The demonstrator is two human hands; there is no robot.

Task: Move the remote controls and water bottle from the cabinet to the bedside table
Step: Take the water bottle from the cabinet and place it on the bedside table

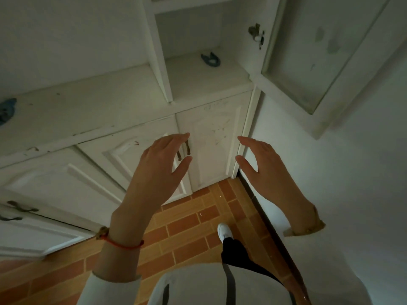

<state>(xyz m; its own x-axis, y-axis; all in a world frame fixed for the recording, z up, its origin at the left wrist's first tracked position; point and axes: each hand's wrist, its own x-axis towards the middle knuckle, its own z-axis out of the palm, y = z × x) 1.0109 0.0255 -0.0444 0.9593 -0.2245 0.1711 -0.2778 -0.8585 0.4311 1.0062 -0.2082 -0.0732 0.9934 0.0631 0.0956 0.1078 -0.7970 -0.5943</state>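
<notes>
Two hands, left hand [160,164] and right hand [262,166], fingers spread, empty, before one cabinet [211,119].

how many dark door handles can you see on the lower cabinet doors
4. Two upright handles sit side by side on the middle doors, one partly covered by the left hand. Two more are at the far left. Others may be out of view.
</notes>
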